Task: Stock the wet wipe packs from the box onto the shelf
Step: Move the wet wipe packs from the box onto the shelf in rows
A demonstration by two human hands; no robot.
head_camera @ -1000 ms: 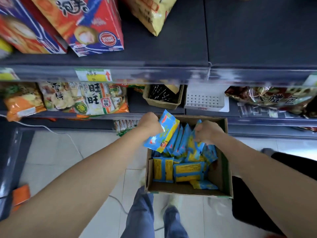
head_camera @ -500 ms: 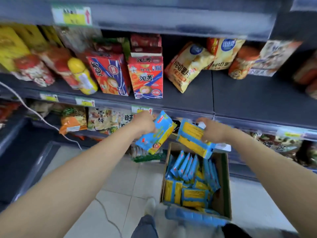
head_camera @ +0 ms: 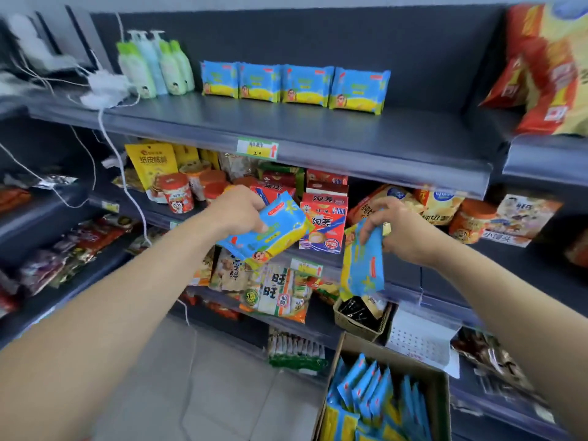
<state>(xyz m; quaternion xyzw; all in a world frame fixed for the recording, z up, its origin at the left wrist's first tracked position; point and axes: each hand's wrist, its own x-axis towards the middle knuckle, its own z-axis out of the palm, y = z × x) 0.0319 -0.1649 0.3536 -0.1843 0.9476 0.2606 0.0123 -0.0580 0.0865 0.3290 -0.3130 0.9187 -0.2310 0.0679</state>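
My left hand (head_camera: 237,209) grips a blue and yellow wet wipe pack (head_camera: 270,232), held flat and tilted in front of the middle shelf. A second pack (head_camera: 364,265) hangs downward from my right hand (head_camera: 402,230), which holds it by its top edge. Low at the right stands the cardboard box (head_camera: 442,396), with several more packs (head_camera: 372,396) upright inside. On the top shelf (head_camera: 286,128), several wet wipe packs (head_camera: 296,84) stand in a row against the back panel, well above both hands.
Green lotion bottles (head_camera: 157,66) stand left of the row, with white cables (head_camera: 101,90) beside them. Red and yellow snack bags (head_camera: 547,68) fill the top shelf's right end. Snack boxes (head_camera: 323,218) and bags crowd the middle shelf. A wicker basket (head_camera: 362,319) sits below.
The view has swung up from the box to the top shelf. Both hands have lifted a pack out of the box and risen to middle shelf height.
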